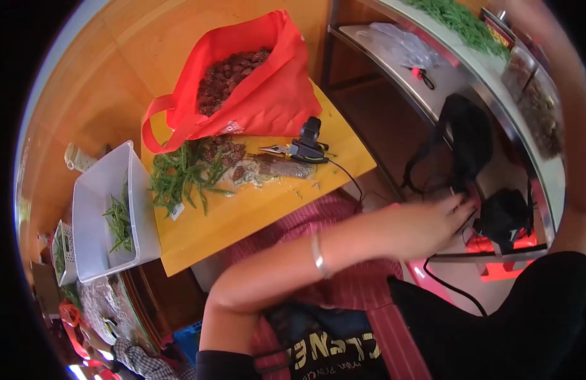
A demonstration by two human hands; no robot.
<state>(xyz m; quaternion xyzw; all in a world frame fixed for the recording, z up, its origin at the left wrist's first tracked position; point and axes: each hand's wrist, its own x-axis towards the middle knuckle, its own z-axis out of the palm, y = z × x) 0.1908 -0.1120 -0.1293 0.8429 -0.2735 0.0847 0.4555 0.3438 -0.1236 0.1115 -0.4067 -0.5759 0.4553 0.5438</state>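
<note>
My left hand [426, 221] reaches across my body to the right, fingers stretched out and blurred, with a silver bangle [319, 254] on the wrist. Nothing shows in its grasp. Its fingertips are at the black straps and cable beside a small black pouch [505, 216] on the lower steel shelf [394, 69]. A larger black bag [468, 134] hangs just above. My right forearm [578, 126] runs up the right edge of the picture; its hand is out of sight.
A yellow table [267, 206] carries a red bag of brown fruit [242, 73], green sprigs [185, 174], pliers [291, 151] and a black clip device [312, 130]. A clear bin [93, 190] with sprigs stands at its left. Another person's checked sleeve [131, 358] shows at lower left.
</note>
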